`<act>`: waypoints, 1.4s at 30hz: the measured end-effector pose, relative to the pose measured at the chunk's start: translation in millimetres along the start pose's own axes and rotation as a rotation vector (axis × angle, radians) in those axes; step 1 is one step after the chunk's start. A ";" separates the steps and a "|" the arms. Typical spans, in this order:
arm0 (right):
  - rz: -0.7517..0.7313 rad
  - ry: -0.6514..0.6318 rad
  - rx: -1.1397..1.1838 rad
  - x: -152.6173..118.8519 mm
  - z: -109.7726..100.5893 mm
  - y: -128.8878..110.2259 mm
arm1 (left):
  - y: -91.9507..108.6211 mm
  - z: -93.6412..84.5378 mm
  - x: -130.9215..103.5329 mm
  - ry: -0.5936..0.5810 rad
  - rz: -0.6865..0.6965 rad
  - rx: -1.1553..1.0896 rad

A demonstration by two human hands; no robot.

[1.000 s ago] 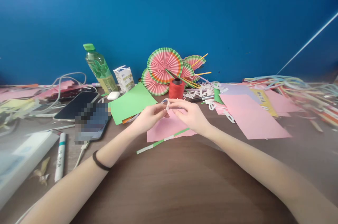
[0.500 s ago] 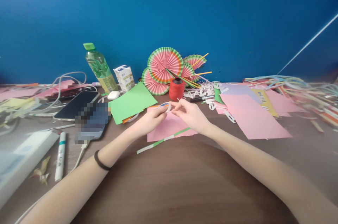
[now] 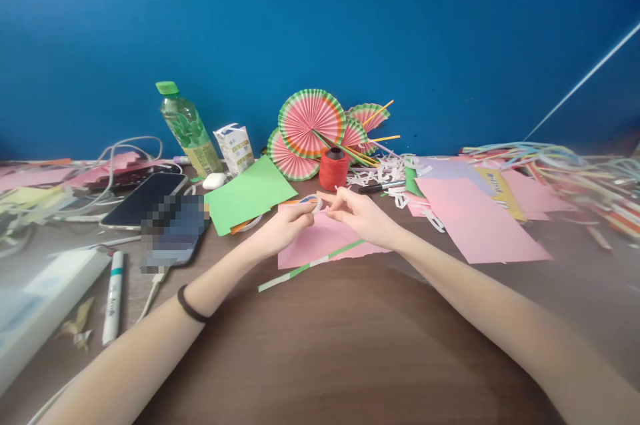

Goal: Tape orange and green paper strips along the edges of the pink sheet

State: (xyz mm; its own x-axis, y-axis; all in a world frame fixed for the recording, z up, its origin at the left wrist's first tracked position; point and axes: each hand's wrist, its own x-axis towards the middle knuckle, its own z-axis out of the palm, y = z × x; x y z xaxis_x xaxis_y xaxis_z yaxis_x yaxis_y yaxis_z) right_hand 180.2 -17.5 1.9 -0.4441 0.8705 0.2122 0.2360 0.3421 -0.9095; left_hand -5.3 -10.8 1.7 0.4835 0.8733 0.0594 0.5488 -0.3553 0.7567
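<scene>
My left hand [image 3: 289,226] is closed around a small roll of tape [image 3: 318,203], whose clear ring shows beyond the fingertips. Just right of it, my right hand [image 3: 363,217] is pinched, with thumb and forefinger together; anything between them is too small to name. Beneath both hands lies a pink sheet [image 3: 305,245] on the brown table [image 3: 320,345]. A green and white striped paper strip [image 3: 300,270] crosses the sheet's lower edge. Behind the hands stands a red thread spool [image 3: 333,171].
Pink and green paper fans [image 3: 311,125] lean against the blue wall. A green sheet [image 3: 250,195], phones [image 3: 145,200], a bottle [image 3: 190,135], a small carton [image 3: 235,148] and a marker [image 3: 114,298] are on the left. Pink paper [image 3: 480,221] and paper strips [image 3: 525,155] lie right.
Both hands stay nearly in place. The right fingertips have shifted slightly, and the whole view has moved a little.
</scene>
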 end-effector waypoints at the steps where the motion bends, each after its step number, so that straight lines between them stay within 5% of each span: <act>1: 0.000 0.003 0.019 0.0 -1.0 0.5 | -0.2 -1.3 0.2 -0.016 0.000 -0.016; 8: 0.018 0.011 0.135 2.9 -12.5 2.1 | -5.9 -8.0 4.3 0.050 -0.014 0.006; 14: 0.163 -0.137 0.018 7.1 -35.1 -1.0 | -10.8 -0.6 3.7 -0.046 0.088 0.344; 19: 0.329 -0.391 -0.166 5.4 -51.6 -3.3 | -13.2 1.6 3.4 0.009 0.093 0.488; 27: 0.426 -0.484 -0.176 6.9 -44.8 4.9 | -4.1 22.6 -4.1 -0.075 0.310 0.532; 35: 0.504 -0.508 -0.161 5.8 -42.8 7.7 | -1.3 17.3 -7.4 -0.271 0.132 0.427; 42: 0.442 -0.480 -0.203 6.0 -32.4 16.8 | -5.1 18.2 -6.7 -0.285 0.128 0.378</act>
State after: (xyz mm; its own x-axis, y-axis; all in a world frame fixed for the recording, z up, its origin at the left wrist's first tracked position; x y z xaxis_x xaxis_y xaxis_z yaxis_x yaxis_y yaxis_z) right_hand 209.6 5.0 -0.5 -0.5921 0.7060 -0.3886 0.6200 0.0910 -0.7793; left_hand 1.1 -20.9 -14.4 0.7013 0.7079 -0.0838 0.6567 -0.5959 0.4623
